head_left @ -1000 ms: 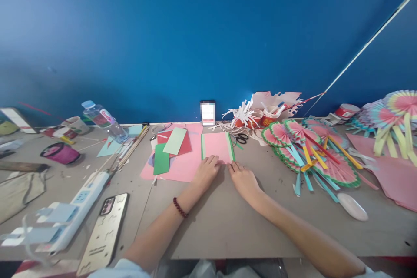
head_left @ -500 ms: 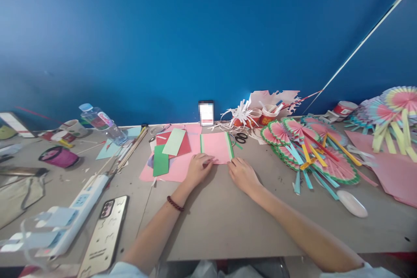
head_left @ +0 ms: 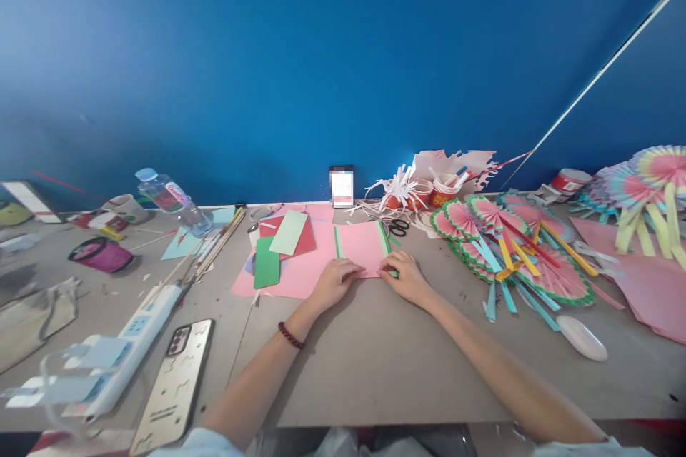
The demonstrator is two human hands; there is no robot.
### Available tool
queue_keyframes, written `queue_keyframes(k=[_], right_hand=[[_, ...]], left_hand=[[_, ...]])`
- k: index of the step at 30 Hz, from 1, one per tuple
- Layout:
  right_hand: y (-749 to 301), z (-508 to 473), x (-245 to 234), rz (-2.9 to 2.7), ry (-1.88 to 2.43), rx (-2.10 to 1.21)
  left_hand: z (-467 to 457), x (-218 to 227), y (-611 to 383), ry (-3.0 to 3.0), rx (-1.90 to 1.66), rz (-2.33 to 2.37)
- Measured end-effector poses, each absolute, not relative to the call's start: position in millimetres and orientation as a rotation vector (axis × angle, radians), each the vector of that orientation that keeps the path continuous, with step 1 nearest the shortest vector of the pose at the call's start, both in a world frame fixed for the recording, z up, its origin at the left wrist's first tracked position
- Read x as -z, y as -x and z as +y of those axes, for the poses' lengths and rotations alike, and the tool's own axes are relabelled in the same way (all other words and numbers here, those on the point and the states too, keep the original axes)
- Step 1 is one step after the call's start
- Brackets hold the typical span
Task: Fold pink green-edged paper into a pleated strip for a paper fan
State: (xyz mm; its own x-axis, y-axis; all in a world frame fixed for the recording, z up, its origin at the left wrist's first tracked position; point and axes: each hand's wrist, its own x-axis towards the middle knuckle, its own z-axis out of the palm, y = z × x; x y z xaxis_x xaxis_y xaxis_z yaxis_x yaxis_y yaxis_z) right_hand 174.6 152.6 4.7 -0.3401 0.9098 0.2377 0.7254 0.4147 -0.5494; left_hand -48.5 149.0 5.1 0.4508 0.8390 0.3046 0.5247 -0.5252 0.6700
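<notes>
A pink paper sheet with green side strips (head_left: pixel 363 243) lies on the grey table (head_left: pixel 375 364) in front of me. My left hand (head_left: pixel 333 282), a bead bracelet on its wrist, pinches the sheet's near edge at the left. My right hand (head_left: pixel 408 275) pinches the near edge at the right corner, over the green strip. Both sets of fingers are curled onto the paper. The sheet rests partly on a larger pink sheet (head_left: pixel 300 275).
Green and red paper pieces (head_left: pixel 279 243) lie left of the sheet. Folded paper fans (head_left: pixel 509 250) with coloured strips fill the right. Scissors (head_left: pixel 397 227) and red cups (head_left: pixel 434 193) stand behind. A phone (head_left: pixel 172 384), power strip (head_left: pixel 128 343), bottle (head_left: pixel 170 198) and sticks (head_left: pixel 217 248) are left.
Both hands have closed in on the pink sheet's near edge. The right hand moved up onto its right corner, and the fingers went from flat to pinching.
</notes>
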Motion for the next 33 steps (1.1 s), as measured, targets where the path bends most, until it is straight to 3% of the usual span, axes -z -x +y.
queue_keyframes(k=[33], right_hand=[[-174.4, 168.1, -7.0, -2.16, 1.492, -0.677]], left_hand=[[150.3, -6.3, 44.8, -2.06, -0.813, 1.218]])
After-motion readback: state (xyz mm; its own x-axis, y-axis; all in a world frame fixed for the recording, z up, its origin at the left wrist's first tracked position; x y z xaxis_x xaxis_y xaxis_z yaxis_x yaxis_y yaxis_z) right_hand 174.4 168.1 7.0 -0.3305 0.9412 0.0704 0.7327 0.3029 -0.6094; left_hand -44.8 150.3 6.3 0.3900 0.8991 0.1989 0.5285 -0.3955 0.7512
